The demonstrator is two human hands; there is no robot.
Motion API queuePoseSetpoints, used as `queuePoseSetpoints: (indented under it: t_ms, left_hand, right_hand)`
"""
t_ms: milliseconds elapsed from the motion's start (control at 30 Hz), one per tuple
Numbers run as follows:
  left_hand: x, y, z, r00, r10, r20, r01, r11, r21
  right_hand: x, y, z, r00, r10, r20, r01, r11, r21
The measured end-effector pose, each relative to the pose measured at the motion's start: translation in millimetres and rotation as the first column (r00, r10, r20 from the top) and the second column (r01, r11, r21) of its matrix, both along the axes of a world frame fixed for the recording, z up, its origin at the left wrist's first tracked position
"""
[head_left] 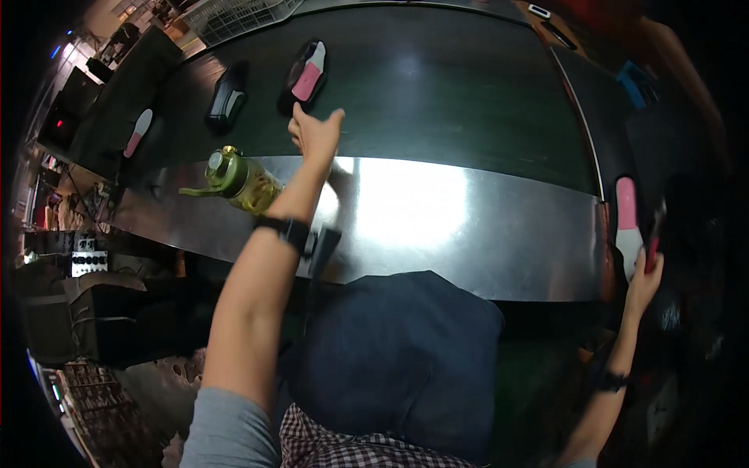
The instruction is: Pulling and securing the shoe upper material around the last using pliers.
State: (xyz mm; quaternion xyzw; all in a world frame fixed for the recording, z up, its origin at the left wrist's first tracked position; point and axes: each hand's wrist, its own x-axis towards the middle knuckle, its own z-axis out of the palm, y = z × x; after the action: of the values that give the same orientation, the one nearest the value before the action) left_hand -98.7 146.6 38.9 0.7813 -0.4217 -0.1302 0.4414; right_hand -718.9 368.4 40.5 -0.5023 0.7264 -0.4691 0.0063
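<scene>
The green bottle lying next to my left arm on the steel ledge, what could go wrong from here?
The green bottle lies on its side on the shiny steel ledge, right beside your left forearm. Your left hand is stretched toward the pink and white insole on the dark belt, so pulling back could nudge the bottle and roll it off. Your right hand holds another insole at the far edge, where it is dark and hard to see.

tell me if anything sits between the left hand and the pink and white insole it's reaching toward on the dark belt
Nothing visible does. The left hand is open just short of the pink and white insole, with only bare dark belt between them. The green bottle lies to the left on the metal ledge, clear of that gap.
</scene>
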Motion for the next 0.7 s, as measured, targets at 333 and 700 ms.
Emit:
queuePoseSetpoints:
  t_ms: [333,700]
  left_hand:
    - [95.3,-174.3,-89.6,0.912,0.393,-0.112,-0.332,0.872,0.359]
    - [77.8,-151.2,2.3,0.497,0.113,-0.861,0.12,0.973,0.197]
  right_hand:
    - [126.4,221.5,-62.1,0.972,0.103,0.209,-0.148,0.965,0.215]
    - [209.0,187.3,-17.2,0.733,0.184,0.655,-0.298,0.952,0.066]
